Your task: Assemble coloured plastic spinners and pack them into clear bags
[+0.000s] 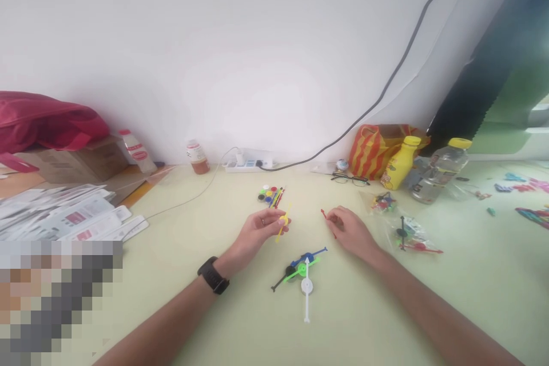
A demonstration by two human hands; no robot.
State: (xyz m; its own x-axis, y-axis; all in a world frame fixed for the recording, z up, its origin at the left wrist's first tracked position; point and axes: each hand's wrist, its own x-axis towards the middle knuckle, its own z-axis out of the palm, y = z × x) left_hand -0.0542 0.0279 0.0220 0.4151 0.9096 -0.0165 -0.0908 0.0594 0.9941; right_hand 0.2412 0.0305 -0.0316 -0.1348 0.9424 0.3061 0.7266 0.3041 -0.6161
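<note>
My left hand (266, 227), with a black watch at the wrist, pinches a yellow arrow spinner (283, 220) by its round middle. In my right hand (348, 230) a thin red arrow (323, 214) is gripped, mostly covered by the fingers. Between my forearms lie a white arrow spinner (306, 286), a green one (302, 270), a black one (281, 280) and a blue one (309, 257), partly overlapping. Just beyond my left hand sit several coloured round discs (268, 191) beside a bunch of loose coloured arrows (277, 199).
Plastic bags of spinner parts (414, 234) lie right of my right hand. Behind them stand a yellow bottle (400, 166), a clear bottle (441, 174) and a striped bag (364, 151). Eyeglasses (351, 179) and a power strip (246, 166) are near the wall. Stacked papers (64, 211) fill the left.
</note>
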